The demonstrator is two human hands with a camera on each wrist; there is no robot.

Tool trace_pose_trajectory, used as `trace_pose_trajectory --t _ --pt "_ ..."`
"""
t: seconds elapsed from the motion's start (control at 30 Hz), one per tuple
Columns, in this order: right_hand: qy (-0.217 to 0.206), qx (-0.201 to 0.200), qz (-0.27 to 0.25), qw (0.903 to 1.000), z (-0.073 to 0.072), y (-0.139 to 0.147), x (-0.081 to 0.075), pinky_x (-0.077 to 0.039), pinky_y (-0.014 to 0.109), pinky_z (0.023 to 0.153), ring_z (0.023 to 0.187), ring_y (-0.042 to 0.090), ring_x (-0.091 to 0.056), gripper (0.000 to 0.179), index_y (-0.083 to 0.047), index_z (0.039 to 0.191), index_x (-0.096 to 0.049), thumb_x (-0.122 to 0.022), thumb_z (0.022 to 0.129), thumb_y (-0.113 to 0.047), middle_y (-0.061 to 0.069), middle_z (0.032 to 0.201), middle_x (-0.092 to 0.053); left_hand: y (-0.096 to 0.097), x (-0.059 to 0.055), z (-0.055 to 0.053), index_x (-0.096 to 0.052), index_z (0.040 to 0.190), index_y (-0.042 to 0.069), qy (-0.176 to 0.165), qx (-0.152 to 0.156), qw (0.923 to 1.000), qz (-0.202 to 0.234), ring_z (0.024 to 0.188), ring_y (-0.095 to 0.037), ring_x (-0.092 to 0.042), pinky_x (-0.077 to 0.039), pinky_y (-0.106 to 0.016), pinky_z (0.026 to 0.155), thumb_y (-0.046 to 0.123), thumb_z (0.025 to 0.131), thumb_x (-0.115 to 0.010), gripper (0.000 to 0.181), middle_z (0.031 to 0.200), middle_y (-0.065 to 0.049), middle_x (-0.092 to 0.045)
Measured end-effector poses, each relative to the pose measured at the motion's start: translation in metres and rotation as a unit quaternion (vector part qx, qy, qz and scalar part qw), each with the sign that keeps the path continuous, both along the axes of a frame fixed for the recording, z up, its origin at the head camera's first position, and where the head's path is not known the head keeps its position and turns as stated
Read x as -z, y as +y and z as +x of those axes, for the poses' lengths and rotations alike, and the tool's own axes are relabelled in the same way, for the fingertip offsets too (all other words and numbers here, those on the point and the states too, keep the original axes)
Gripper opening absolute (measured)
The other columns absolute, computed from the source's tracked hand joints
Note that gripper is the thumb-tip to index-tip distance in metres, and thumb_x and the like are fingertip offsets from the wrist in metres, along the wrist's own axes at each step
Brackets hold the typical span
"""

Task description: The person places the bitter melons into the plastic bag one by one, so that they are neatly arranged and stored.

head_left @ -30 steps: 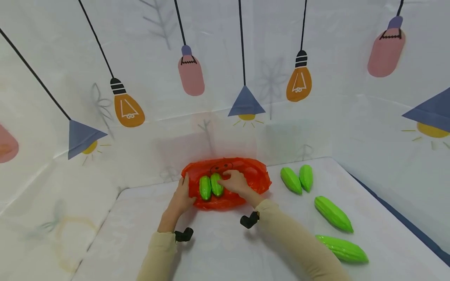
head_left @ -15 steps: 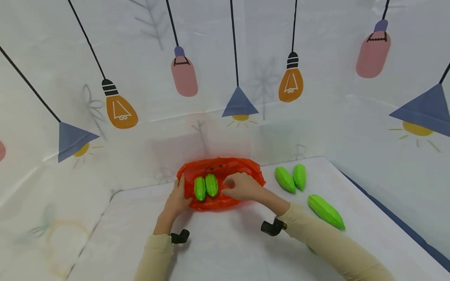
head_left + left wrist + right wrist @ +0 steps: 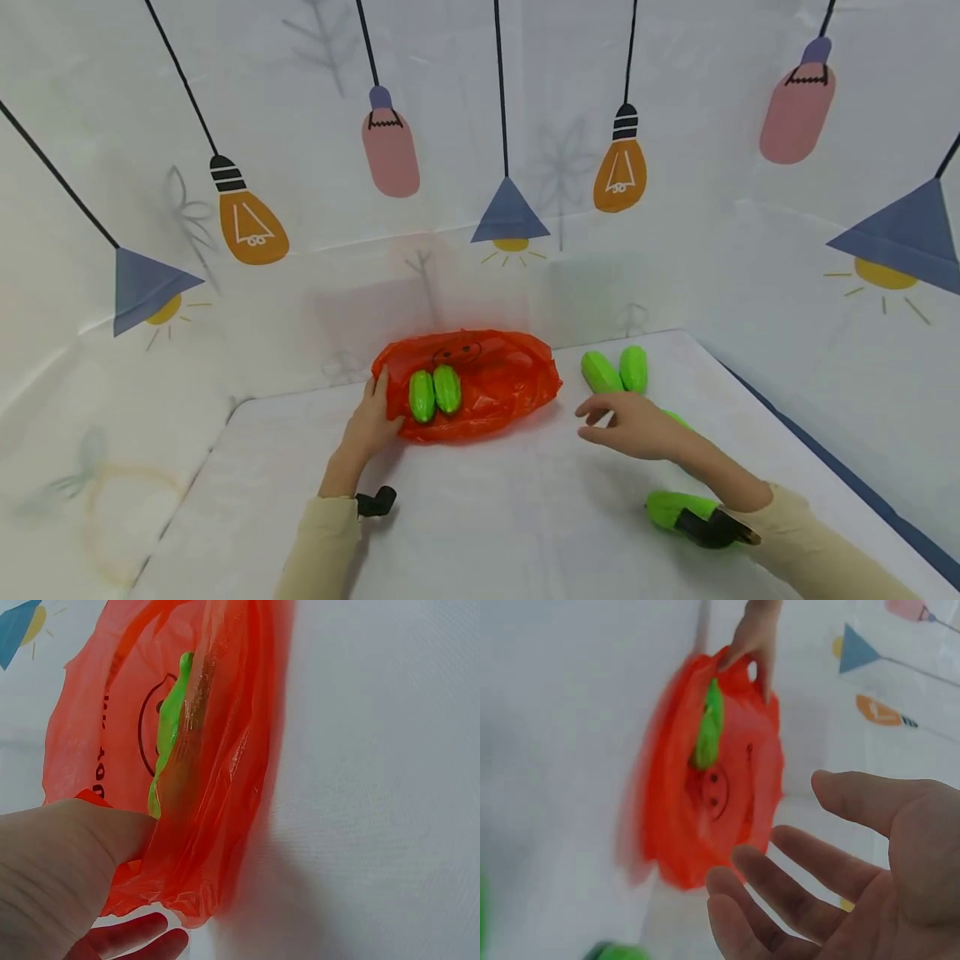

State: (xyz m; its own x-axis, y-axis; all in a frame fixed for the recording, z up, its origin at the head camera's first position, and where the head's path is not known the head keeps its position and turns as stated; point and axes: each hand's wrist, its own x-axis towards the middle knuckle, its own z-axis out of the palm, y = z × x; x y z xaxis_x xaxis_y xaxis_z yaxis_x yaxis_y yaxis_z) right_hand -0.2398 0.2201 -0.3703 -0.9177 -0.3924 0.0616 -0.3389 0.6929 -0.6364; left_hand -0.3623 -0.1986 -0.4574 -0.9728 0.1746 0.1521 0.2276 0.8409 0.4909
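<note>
A red plastic bag (image 3: 517, 387) lies mouth up at the back of the table, a face drawn on its inner side. Inside it, side by side, rest two glossy green ridged gourds (image 3: 447, 390). My left hand (image 3: 366, 427) holds the bag's left end, its thumb over the rim and the fingers outside, as the left wrist view shows. Bare of anything, my right hand (image 3: 633, 427) hovers right of the bag with fingers loosely spread. Beyond it are two more green gourds (image 3: 633, 368); another gourd (image 3: 675, 419) is mostly hidden behind the right hand.
Near the right wrist lies a further green gourd (image 3: 671, 507), partly covered by the black wrist camera (image 3: 716, 529). A white wall sheet (image 3: 615, 300) printed with lamps stands right behind the bag. The white table (image 3: 480, 517) has its right edge beyond the gourds.
My right hand has left the gourd in the bag and moved right, out over the table toward the loose gourds. The left hand keeps its hold on the bag's left end.
</note>
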Motion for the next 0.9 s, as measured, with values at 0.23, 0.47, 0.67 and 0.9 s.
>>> trace_pose_trajectory --t 0.23,0.47,0.67,0.9 --pt "-0.043 0.018 -0.013 0.9988 0.032 0.057 0.025 -0.052 0.027 0.064 0.078 0.015 -0.059 0.037 -0.008 0.116 -0.066 -0.070 0.089 -0.033 0.000 0.101 -0.065 -0.002 -0.002 0.003 -0.010 0.154 0.001 0.009 0.001 0.9999 -0.010 0.118 -0.052 -0.048 -0.041 -0.063 0.095 0.012 0.085 -0.069 0.091 0.152 -0.031 -0.018" --pt "-0.095 0.041 -0.022 0.9944 0.063 0.105 0.044 -0.052 0.025 0.066 0.081 0.013 -0.060 0.042 -0.001 0.119 -0.063 -0.070 0.089 -0.029 0.008 0.109 -0.065 -0.003 -0.003 0.004 -0.007 0.155 0.004 -0.022 -0.003 0.9998 0.001 0.128 -0.050 -0.039 -0.036 -0.063 0.100 0.014 0.087 -0.068 0.092 0.154 -0.029 -0.014" --pt "-0.114 0.042 -0.026 0.9923 0.079 0.124 0.057 -0.051 0.025 0.062 0.079 0.008 -0.058 0.050 0.002 0.121 -0.061 -0.076 0.083 -0.026 0.009 0.108 -0.065 -0.003 -0.004 0.004 -0.006 0.156 0.004 -0.026 0.000 0.9997 0.003 0.129 -0.049 -0.039 -0.036 -0.062 0.101 0.014 0.088 -0.068 0.092 0.154 -0.029 -0.012" --pt "-0.143 0.066 -0.022 0.9873 0.076 0.121 0.071 -0.050 0.026 0.062 0.082 0.022 -0.056 0.053 0.001 0.118 -0.063 -0.083 0.074 -0.022 0.010 0.107 -0.064 -0.002 -0.002 0.004 -0.006 0.156 0.005 -0.028 0.000 0.9996 0.008 0.130 -0.049 -0.038 -0.035 -0.061 0.102 0.013 0.088 -0.069 0.092 0.155 -0.029 -0.011"
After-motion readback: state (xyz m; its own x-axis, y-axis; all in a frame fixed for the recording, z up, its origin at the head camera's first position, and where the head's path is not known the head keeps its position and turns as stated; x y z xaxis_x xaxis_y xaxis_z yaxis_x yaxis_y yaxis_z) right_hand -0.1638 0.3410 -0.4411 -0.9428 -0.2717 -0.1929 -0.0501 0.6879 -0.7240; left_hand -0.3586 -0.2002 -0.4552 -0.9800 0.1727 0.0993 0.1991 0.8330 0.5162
